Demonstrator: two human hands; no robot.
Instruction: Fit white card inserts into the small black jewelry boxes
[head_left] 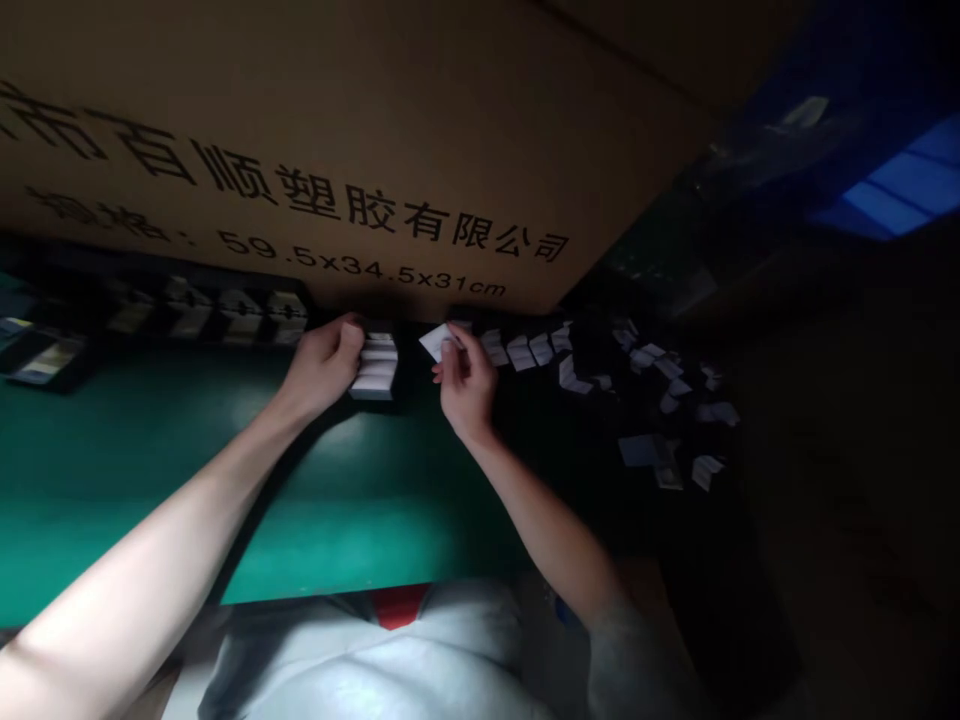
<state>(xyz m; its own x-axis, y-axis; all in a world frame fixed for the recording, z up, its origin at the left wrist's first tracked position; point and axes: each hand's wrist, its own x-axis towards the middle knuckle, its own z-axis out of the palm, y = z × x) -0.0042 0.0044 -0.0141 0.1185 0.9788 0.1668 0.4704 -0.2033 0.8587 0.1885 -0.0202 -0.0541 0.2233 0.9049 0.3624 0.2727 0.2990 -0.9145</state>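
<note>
My left hand (322, 362) rests curled against the left side of a small stack of white folded pieces (375, 366) standing on the dark strip at the back of the green table (150, 470). My right hand (463, 385) is closed in a pinch on a single small white piece (436, 342), held just above the table to the right of the stack. The two hands are a short gap apart.
A large brown cardboard box (360, 150) with printed black text rises right behind the hands. Several loose white pieces (660, 380) lie scattered on the dark surface to the right. A dark tray with several filled slots (202, 312) runs along the back left.
</note>
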